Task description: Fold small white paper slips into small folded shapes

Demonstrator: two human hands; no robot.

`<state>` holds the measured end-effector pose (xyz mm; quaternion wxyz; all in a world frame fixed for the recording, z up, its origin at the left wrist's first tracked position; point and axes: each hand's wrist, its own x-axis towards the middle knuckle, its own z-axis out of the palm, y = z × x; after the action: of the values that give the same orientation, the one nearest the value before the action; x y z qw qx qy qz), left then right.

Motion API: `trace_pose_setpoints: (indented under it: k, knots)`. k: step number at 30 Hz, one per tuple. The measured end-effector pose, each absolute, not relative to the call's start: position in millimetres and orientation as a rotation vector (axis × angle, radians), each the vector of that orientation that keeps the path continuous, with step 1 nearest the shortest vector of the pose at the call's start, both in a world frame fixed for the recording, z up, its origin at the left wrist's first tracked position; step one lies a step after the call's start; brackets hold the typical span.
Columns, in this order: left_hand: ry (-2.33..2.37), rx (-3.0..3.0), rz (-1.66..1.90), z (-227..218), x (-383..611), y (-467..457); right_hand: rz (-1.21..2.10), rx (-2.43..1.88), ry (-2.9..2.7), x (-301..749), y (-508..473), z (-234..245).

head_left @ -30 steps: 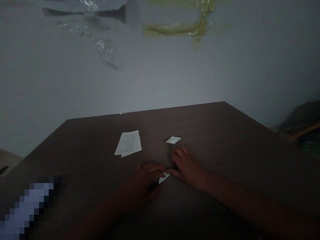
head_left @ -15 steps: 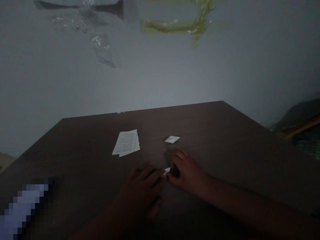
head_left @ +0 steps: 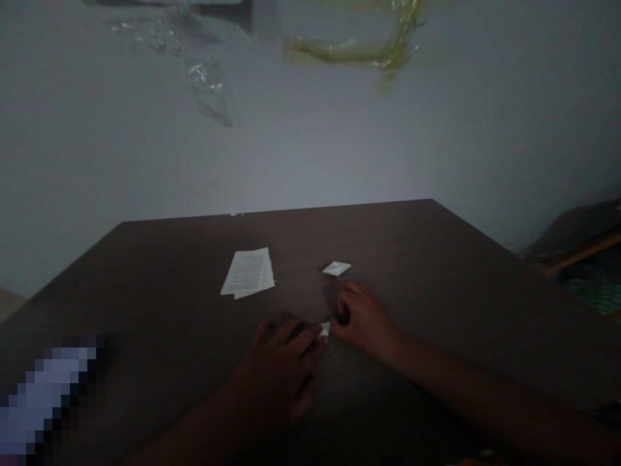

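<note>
A small folded piece of white paper [head_left: 325, 329] lies between my hands, low over the brown table [head_left: 417, 259]. My left hand [head_left: 286, 362] is closed on its left side, with the fingertips covering much of it. My right hand [head_left: 361, 317] has its fingers curled, and its thumb tip meets the paper's right edge; whether it grips there is hard to see in the dim light. Farther back lies a diamond-shaped folded paper [head_left: 336, 268], just beyond my right hand. To the left rest a few printed paper sheets [head_left: 247, 272], loosely stacked.
At the left front is a pixelated bright rectangular object [head_left: 48, 395]. A pale wall [head_left: 310, 142] stands behind the table's far edge, with yellow tape [head_left: 344, 50] and clear tape on it. Dark items and green checked cloth [head_left: 592, 294] sit beyond the right edge.
My right hand's index finger has curled back, and its thumb has shifted slightly along the paper's right edge. My left hand stays on the paper. The whole view has shifted slightly.
</note>
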<state>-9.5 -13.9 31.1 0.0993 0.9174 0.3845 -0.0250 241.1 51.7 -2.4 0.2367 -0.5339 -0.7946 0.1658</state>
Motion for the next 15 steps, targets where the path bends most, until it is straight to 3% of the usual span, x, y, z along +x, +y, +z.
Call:
trace_pose_setpoints:
  k: [15]
  knots:
    - [1.113, 2.641, -0.082, 27.6, -11.5, -19.3, 0.550, -1.441, -2.263, 237.4, 44.2, -0.5]
